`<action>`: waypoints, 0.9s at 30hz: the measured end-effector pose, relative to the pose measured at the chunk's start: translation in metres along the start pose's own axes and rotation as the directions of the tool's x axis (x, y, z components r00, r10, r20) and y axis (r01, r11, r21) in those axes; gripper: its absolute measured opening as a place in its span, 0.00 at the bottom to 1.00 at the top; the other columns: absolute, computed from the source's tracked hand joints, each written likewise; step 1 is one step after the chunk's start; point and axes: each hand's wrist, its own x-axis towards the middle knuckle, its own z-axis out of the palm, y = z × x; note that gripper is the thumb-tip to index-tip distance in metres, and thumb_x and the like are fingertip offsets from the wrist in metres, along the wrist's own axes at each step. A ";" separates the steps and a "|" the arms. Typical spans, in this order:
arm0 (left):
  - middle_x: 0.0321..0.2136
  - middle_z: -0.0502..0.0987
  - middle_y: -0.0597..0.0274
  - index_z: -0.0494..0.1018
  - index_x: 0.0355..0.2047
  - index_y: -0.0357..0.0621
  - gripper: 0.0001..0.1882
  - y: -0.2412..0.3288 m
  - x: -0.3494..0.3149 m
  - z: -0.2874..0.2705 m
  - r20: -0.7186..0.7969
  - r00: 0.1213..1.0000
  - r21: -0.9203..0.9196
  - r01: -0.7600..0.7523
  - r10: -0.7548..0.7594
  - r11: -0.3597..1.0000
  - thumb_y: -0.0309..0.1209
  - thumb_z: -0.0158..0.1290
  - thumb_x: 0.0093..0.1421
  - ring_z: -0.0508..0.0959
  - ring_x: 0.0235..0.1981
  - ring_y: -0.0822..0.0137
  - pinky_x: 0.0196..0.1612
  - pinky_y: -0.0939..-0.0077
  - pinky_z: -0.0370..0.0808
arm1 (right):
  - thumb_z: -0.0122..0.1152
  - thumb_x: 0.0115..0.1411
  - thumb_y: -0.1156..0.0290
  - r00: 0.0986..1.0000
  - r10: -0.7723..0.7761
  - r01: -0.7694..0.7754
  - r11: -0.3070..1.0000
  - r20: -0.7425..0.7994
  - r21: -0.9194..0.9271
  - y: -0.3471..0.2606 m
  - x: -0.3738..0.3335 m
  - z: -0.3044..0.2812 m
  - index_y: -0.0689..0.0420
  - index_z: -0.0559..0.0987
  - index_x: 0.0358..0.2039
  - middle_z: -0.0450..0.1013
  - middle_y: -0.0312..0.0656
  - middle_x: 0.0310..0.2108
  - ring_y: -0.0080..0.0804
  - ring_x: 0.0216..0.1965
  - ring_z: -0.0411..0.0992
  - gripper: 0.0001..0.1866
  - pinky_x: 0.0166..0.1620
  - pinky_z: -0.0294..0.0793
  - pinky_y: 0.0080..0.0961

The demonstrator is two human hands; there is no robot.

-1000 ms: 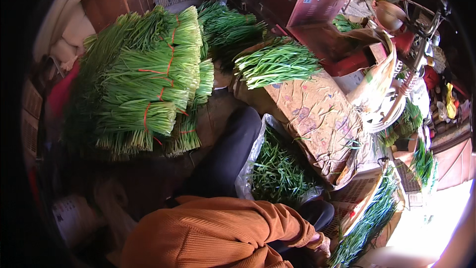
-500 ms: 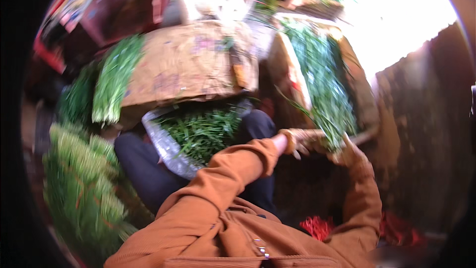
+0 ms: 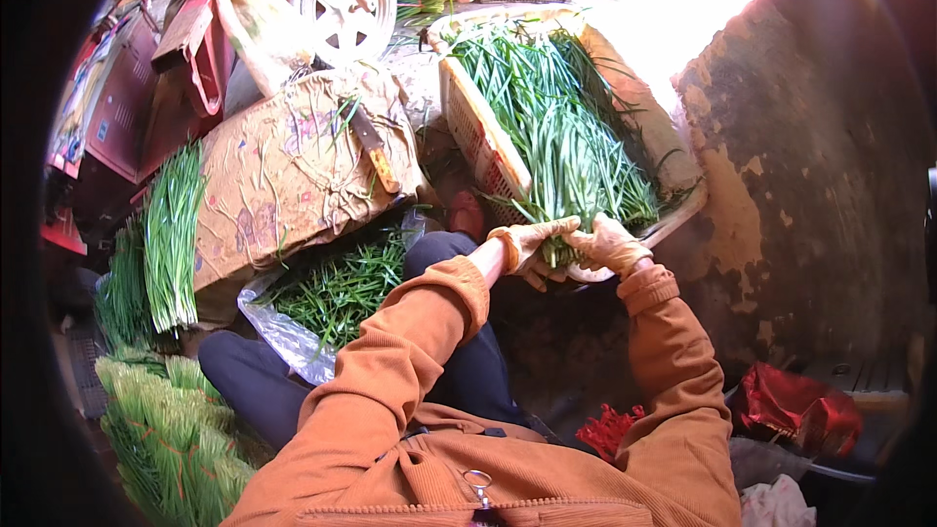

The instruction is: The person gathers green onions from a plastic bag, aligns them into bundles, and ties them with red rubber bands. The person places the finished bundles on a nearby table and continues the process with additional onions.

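Long green chives point(image 3: 561, 127) fill a plastic basket point(image 3: 478, 132) on the right. At its near end, both my hands, in pale gloves, close around the bottoms of a bunch of chives. My left hand point(image 3: 532, 242) grips from the left, its fingers partly hidden under the bunch. My right hand point(image 3: 610, 246) holds the same bunch from the right, with the thumb near the left hand's fingers. The leaves of the bunch stretch away over the basket.
A cloth-covered board point(image 3: 293, 171) bears a knife point(image 3: 373, 146) and one pile of chives point(image 3: 176, 239) at its left end. Loose green leaves point(image 3: 337, 283) lie in a clear plastic bag point(image 3: 283, 332) by my legs. Tied bundles point(image 3: 171, 429) stand lower left. A stained wall point(image 3: 800, 185) rises at right.
The view has swung to the right and sharpened, so the board and basket sit further left in it. My right hand has closed over the bunch beside my left.
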 end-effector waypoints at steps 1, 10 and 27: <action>0.40 0.76 0.55 0.71 0.45 0.46 0.37 0.000 0.001 -0.003 -0.012 1.000 0.030 0.000 0.001 1.000 0.65 0.51 0.47 0.74 0.43 0.49 0.51 0.37 0.58 | 0.61 0.48 0.51 0.996 -0.081 0.073 0.976 -0.030 -0.207 -0.017 -0.004 0.000 0.69 0.73 0.35 0.74 0.56 0.26 0.49 0.29 0.74 0.29 0.33 0.74 0.35; 0.40 0.75 0.51 0.69 0.45 0.41 0.17 -0.019 -0.008 -0.020 0.228 0.909 -0.557 -0.171 0.348 0.813 0.38 0.49 0.60 0.77 0.39 0.55 0.39 0.51 0.77 | 0.54 0.51 0.56 0.911 -0.242 0.087 0.906 -0.335 -0.415 -0.070 -0.025 0.040 0.63 0.69 0.31 0.73 0.54 0.21 0.53 0.24 0.73 0.20 0.29 0.72 0.41; 0.32 0.78 0.49 0.70 0.39 0.41 0.13 -0.021 -0.015 -0.015 0.044 0.964 -0.536 -0.198 0.262 0.820 0.30 0.54 0.55 0.80 0.27 0.62 0.24 0.63 0.80 | 0.51 0.61 0.57 0.978 -0.095 -0.055 0.738 0.185 0.672 0.046 0.035 -0.075 0.58 0.73 0.28 0.68 0.34 0.18 0.21 0.17 0.66 0.16 0.20 0.66 0.19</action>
